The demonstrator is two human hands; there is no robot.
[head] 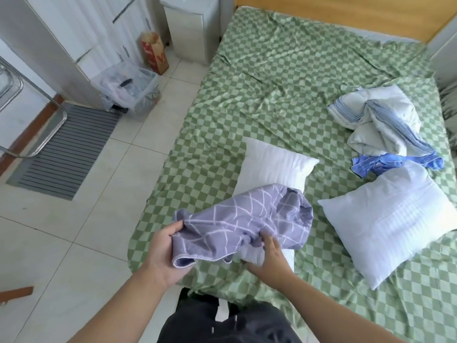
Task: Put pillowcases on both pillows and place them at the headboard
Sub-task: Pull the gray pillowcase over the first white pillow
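Bed [284, 90]: green-checked sheet, rumpled, filling the right of the view; every place below is told from it.
Headboard [346, 16]: wooden, along the bed's far end, with bare sheet in front of it.
Floor [86, 231]: pale tiles to the bed's left, and a grey striped mat [66, 149] well off from the bed's left edge.
Nightstand [188, 28]: white, just beside the bed's far left corner; a paper bag [154, 53] stands on the floor next to it.
First pillow [269, 174]: white, lying near the bed's left edge at the near end, its near part under purple cloth.
Second pillow [388, 224]: white, uncovered, on the bed's right side, apart from the first.
Bundle of bedding [376, 120]: white and blue, crumpled on the bed's right side beyond the second pillow, blue cloth [395, 164] trailing at its near edge.
Pillowcase [247, 219]: purple with white lines, bunched over the first pillow's near end.
Left hand [165, 253]: at the bed's near left corner, fingers curled round the pillowcase's hemmed edge.
Right hand [269, 256]: fingers pinching the pillowcase cloth where it meets the first pillow's near end.
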